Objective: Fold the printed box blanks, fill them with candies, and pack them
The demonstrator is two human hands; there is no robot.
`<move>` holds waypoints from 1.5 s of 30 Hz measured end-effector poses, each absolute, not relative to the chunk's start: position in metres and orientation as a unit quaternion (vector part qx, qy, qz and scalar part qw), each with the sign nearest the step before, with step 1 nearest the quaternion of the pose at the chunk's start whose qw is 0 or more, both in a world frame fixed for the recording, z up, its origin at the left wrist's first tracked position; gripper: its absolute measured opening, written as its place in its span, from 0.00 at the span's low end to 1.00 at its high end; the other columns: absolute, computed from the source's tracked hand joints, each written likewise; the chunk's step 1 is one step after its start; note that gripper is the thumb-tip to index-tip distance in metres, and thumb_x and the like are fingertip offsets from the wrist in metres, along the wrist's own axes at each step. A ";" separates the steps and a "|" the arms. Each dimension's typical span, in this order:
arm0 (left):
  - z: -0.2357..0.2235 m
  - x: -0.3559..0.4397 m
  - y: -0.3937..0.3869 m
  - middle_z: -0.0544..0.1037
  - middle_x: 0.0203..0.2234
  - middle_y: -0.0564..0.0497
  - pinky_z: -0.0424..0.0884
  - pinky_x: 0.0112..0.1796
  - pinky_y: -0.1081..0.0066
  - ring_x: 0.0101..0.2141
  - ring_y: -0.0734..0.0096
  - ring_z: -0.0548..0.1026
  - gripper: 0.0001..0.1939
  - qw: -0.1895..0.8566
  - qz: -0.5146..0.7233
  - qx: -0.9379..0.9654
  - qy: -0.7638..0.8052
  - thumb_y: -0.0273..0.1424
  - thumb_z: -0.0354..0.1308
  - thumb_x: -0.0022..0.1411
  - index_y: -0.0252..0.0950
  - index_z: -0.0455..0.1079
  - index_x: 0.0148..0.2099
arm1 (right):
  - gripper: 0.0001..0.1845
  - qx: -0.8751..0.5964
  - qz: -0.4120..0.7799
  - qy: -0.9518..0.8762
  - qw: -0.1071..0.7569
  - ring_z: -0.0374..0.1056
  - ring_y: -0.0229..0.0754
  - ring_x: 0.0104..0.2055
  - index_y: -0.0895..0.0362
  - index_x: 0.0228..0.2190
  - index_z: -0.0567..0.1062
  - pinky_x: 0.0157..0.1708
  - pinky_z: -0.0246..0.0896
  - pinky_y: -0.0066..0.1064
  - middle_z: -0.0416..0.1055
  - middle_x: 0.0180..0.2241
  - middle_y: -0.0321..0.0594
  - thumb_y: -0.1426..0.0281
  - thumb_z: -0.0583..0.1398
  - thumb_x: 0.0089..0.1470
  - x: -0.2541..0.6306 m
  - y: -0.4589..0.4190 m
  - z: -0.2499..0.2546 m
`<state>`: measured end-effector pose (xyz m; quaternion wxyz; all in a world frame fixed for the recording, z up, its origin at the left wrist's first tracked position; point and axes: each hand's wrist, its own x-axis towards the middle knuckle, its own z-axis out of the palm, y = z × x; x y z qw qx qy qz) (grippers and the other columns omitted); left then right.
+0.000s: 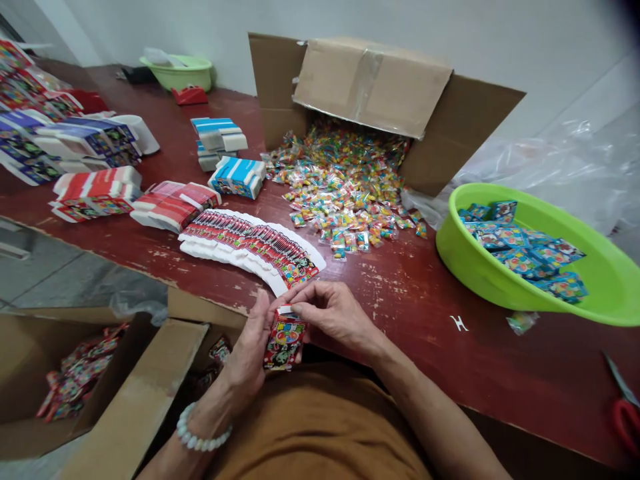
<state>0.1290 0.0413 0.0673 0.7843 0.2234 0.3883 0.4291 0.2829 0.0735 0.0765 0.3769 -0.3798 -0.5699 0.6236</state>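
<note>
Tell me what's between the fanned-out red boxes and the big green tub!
In the head view, little candy bags lie between the fanned-out red boxes and the big green tub, with some bare red tabletop too.

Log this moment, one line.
left hand: holding red box | right hand: fingers at its top | green basin: blue packets inside | carton: open, candies spilling

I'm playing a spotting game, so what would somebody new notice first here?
Probably the heap of shiny wrapped sweets, spilling from the tipped cardboard box at the back of the table. Next, the big bright green tub on the right, with blue packets inside. Nearest, two hands hold a small red packet.
</note>
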 end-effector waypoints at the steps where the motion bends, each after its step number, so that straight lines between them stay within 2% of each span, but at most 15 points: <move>1: 0.067 0.128 0.041 0.82 0.30 0.42 0.71 0.18 0.74 0.17 0.72 0.72 0.38 0.786 0.426 0.221 0.391 0.58 0.51 0.62 0.34 0.71 0.61 | 0.09 -0.370 0.626 -0.572 0.380 0.70 0.34 0.28 0.58 0.26 0.75 0.27 0.67 0.27 0.79 0.39 0.41 0.69 0.62 0.57 0.283 0.073 0.078; 7: 0.069 0.129 0.047 0.83 0.40 0.42 0.73 0.19 0.72 0.21 0.69 0.76 0.23 0.756 0.462 0.196 0.421 0.40 0.58 0.63 0.34 0.74 0.57 | 0.04 -0.315 0.466 -0.726 0.396 0.72 0.41 0.46 0.55 0.34 0.78 0.49 0.66 0.37 0.76 0.42 0.41 0.70 0.61 0.60 0.287 0.068 0.072; 9: 0.067 0.130 0.049 0.83 0.41 0.43 0.74 0.20 0.71 0.21 0.69 0.76 0.22 0.754 0.468 0.188 0.420 0.36 0.57 0.63 0.34 0.72 0.57 | 0.04 -0.333 0.417 -0.751 0.389 0.70 0.42 0.47 0.55 0.38 0.76 0.50 0.65 0.39 0.75 0.43 0.42 0.72 0.62 0.59 0.284 0.066 0.062; 12: 0.063 0.128 0.049 0.82 0.37 0.45 0.74 0.22 0.72 0.24 0.67 0.77 0.24 0.749 0.477 0.192 0.419 0.33 0.57 0.62 0.36 0.68 0.60 | 0.09 -0.359 0.429 -0.729 0.394 0.69 0.40 0.41 0.54 0.39 0.74 0.44 0.67 0.36 0.72 0.41 0.39 0.74 0.64 0.55 0.279 0.066 0.046; 16: 0.063 0.120 0.045 0.79 0.25 0.52 0.73 0.20 0.72 0.19 0.69 0.74 0.26 0.725 0.500 0.220 0.419 0.35 0.58 0.60 0.38 0.65 0.60 | 0.15 -0.371 0.510 -0.676 0.380 0.66 0.35 0.32 0.53 0.45 0.72 0.31 0.66 0.28 0.69 0.40 0.37 0.68 0.65 0.56 0.275 0.067 0.041; 18: 0.065 0.118 0.043 0.78 0.23 0.53 0.72 0.20 0.73 0.18 0.69 0.73 0.27 0.712 0.512 0.230 0.422 0.36 0.60 0.59 0.38 0.65 0.60 | 0.21 -0.374 0.495 -0.681 0.389 0.68 0.36 0.35 0.52 0.49 0.70 0.32 0.67 0.29 0.69 0.42 0.38 0.65 0.67 0.55 0.273 0.067 0.045; 22: 0.068 0.122 0.044 0.82 0.35 0.48 0.78 0.30 0.69 0.30 0.63 0.80 0.27 0.709 0.535 0.185 0.420 0.37 0.63 0.57 0.36 0.67 0.58 | 0.21 -0.335 0.393 -0.747 0.419 0.68 0.43 0.50 0.50 0.48 0.74 0.48 0.68 0.37 0.70 0.49 0.42 0.66 0.69 0.53 0.269 0.065 0.049; 25: 0.070 0.125 0.045 0.82 0.41 0.45 0.79 0.36 0.64 0.35 0.58 0.81 0.26 0.732 0.533 0.138 0.402 0.41 0.61 0.59 0.34 0.68 0.56 | 0.15 -0.321 0.374 -0.761 0.421 0.69 0.42 0.48 0.51 0.45 0.77 0.48 0.68 0.36 0.71 0.45 0.41 0.67 0.68 0.55 0.265 0.065 0.045; 28: 0.073 0.124 0.045 0.82 0.39 0.44 0.79 0.36 0.62 0.35 0.57 0.82 0.28 0.735 0.537 0.138 0.391 0.45 0.61 0.60 0.34 0.68 0.57 | 0.17 -0.344 0.377 -0.750 0.420 0.68 0.44 0.53 0.51 0.45 0.77 0.51 0.67 0.38 0.70 0.50 0.43 0.66 0.70 0.52 0.263 0.067 0.045; 30: 0.073 0.120 0.045 0.82 0.34 0.46 0.78 0.32 0.64 0.33 0.57 0.81 0.30 0.728 0.544 0.161 0.385 0.45 0.61 0.60 0.34 0.67 0.59 | 0.24 -0.361 0.387 -0.733 0.427 0.67 0.46 0.55 0.51 0.49 0.74 0.50 0.69 0.38 0.67 0.54 0.45 0.66 0.71 0.50 0.262 0.068 0.048; 32: 0.072 0.116 0.045 0.81 0.29 0.48 0.76 0.28 0.67 0.29 0.60 0.80 0.32 0.726 0.544 0.187 0.377 0.46 0.61 0.61 0.34 0.66 0.61 | 0.32 -0.367 0.404 -0.715 0.436 0.68 0.44 0.52 0.50 0.54 0.69 0.45 0.71 0.35 0.66 0.55 0.46 0.67 0.71 0.49 0.263 0.069 0.052; 34: 0.071 0.114 0.044 0.80 0.27 0.50 0.75 0.25 0.68 0.25 0.63 0.79 0.32 0.726 0.542 0.201 0.373 0.47 0.60 0.62 0.35 0.65 0.62 | 0.33 -0.360 0.400 -0.716 0.445 0.69 0.43 0.50 0.49 0.56 0.67 0.44 0.71 0.34 0.68 0.53 0.45 0.70 0.70 0.50 0.263 0.069 0.054; 40: 0.069 0.118 0.043 0.82 0.42 0.44 0.78 0.39 0.61 0.37 0.55 0.81 0.31 0.713 0.557 0.170 0.390 0.48 0.60 0.62 0.35 0.67 0.60 | 0.23 -0.373 0.338 -0.746 0.436 0.67 0.46 0.56 0.51 0.50 0.74 0.56 0.64 0.41 0.67 0.53 0.46 0.65 0.69 0.53 0.262 0.064 0.047; 43: 0.070 0.118 0.044 0.82 0.42 0.43 0.78 0.41 0.60 0.39 0.54 0.81 0.31 0.710 0.561 0.168 0.391 0.47 0.59 0.63 0.34 0.67 0.61 | 0.23 -0.373 0.344 -0.750 0.425 0.67 0.45 0.56 0.52 0.51 0.73 0.55 0.65 0.40 0.68 0.53 0.47 0.63 0.68 0.55 0.261 0.063 0.045; 45: 0.070 0.116 0.044 0.83 0.41 0.44 0.78 0.39 0.61 0.37 0.56 0.82 0.29 0.708 0.561 0.169 0.394 0.47 0.58 0.63 0.34 0.67 0.61 | 0.28 -0.354 0.324 -0.778 0.406 0.65 0.47 0.58 0.51 0.54 0.71 0.57 0.63 0.41 0.67 0.55 0.47 0.60 0.68 0.53 0.261 0.063 0.046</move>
